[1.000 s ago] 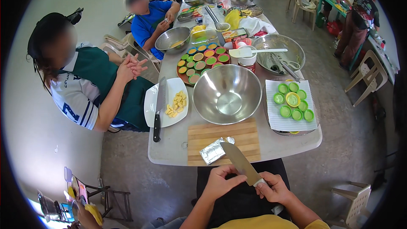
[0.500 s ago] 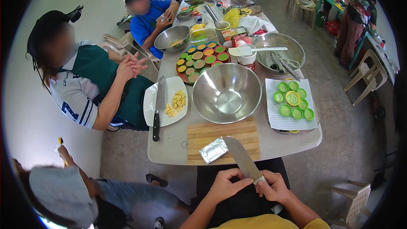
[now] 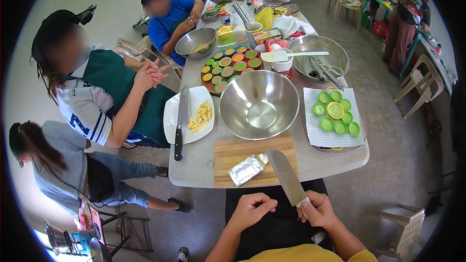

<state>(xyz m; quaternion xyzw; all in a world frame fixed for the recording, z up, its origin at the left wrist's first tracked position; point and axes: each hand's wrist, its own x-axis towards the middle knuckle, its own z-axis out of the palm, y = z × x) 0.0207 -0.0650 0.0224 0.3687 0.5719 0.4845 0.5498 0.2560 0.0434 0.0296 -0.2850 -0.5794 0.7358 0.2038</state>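
Note:
A wide-bladed kitchen knife (image 3: pixel 286 177) points up and away from me, its pale handle gripped in my right hand (image 3: pixel 315 208). My left hand (image 3: pixel 253 209) is a little to the left, apart from the blade, with curled fingers and the thumb against the forefinger; I see nothing in it. Beyond the hands, a foil-wrapped block (image 3: pixel 247 170) rests on a wooden cutting board (image 3: pixel 228 151) at the table's near edge. Behind the board sits a large steel mixing bowl (image 3: pixel 259 106) with nothing in it.
Left of the bowl, a white plate (image 3: pixel 171 111) carries yellow cubes (image 3: pixel 201 116) and a black-handled knife (image 3: pixel 178 140). Green moulds (image 3: pixel 326 125) sit on lined paper at right. Filled cups (image 3: pixel 227 72) and a used bowl (image 3: pixel 340 51) stand farther back. Two people sit along the left side.
My left hand has come away from the knife and moved left. The knife has shifted slightly right in my right hand. At lower left, a person in grey has stepped farther into view.

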